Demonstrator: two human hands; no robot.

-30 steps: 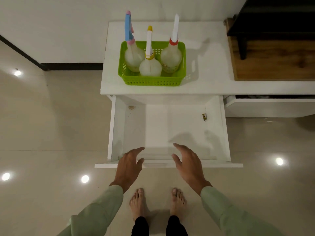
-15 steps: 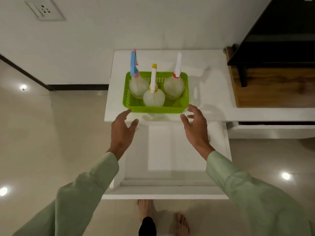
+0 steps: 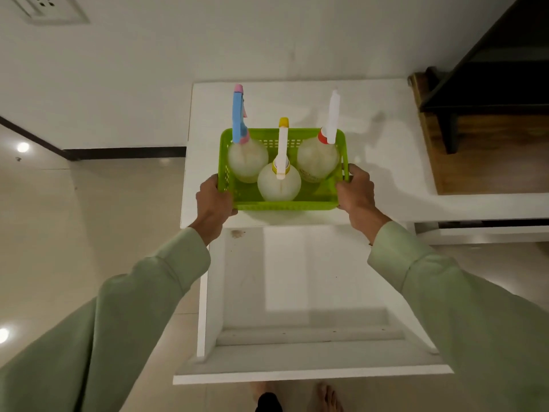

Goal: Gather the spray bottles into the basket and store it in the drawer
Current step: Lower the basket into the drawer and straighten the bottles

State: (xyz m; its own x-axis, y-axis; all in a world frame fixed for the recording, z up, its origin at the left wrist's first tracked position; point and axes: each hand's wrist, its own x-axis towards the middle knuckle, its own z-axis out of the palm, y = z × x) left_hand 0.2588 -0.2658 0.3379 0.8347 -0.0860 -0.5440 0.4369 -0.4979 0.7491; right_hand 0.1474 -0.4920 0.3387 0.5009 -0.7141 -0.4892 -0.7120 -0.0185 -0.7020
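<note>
Below my outstretched arms, the drawer [image 3: 297, 292] stands pulled fully out of the white cabinet [image 3: 386, 144], its pale floor bare except for a small brown speck near the back left corner. Cabinet top: white, butted against the wall; dark wooden furniture [image 3: 490, 150] adjoins its right end.

Both my arms reach forward and slightly inward, sleeves [image 3: 142, 298] pale green, wrists exposed past the cuffs.

Green basket [image 3: 282, 205] sits at the front edge of the cabinet top, left of centre, directly above the open drawer. Whether its base is resting on the top or just lifted, I cannot tell.

My left hand [image 3: 214, 200] is wrapped around the basket's front left corner, thumb against the left wall, knuckles toward me. My right hand [image 3: 355, 191] clasps the front right corner, fingers [image 3: 356, 171] curled over the right rim. Both grips closed firmly on the basket.

Contents: three spray bottles, all upright, nozzles pointing away from me.
- blue-headed bottle [image 3: 246, 162]: back left corner of basket.
- white-headed bottle [image 3: 316, 159], red collar: back right corner.
- yellow-capped bottle [image 3: 279, 182]: front centre, touching or nearly touching both others.

My bare feet [image 3: 326, 396] show at the bottom edge, just beyond the drawer front.
</note>
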